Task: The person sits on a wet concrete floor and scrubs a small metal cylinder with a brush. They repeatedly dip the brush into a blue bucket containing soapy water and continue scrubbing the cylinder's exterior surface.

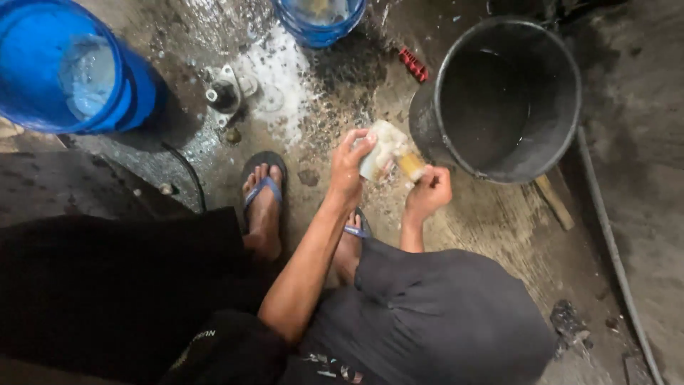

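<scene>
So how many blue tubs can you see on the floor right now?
2. One large blue tub sits at the top left corner, holding water. A second blue tub is at the top centre, cut off by the frame edge. Others may lie outside the view.

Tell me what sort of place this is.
Probably a household washing spot on a wet concrete floor. A black bucket and blue water containers stand around; the left hand holds a soapy pale item while the right hand scrubs it with a yellowish sponge.
</scene>
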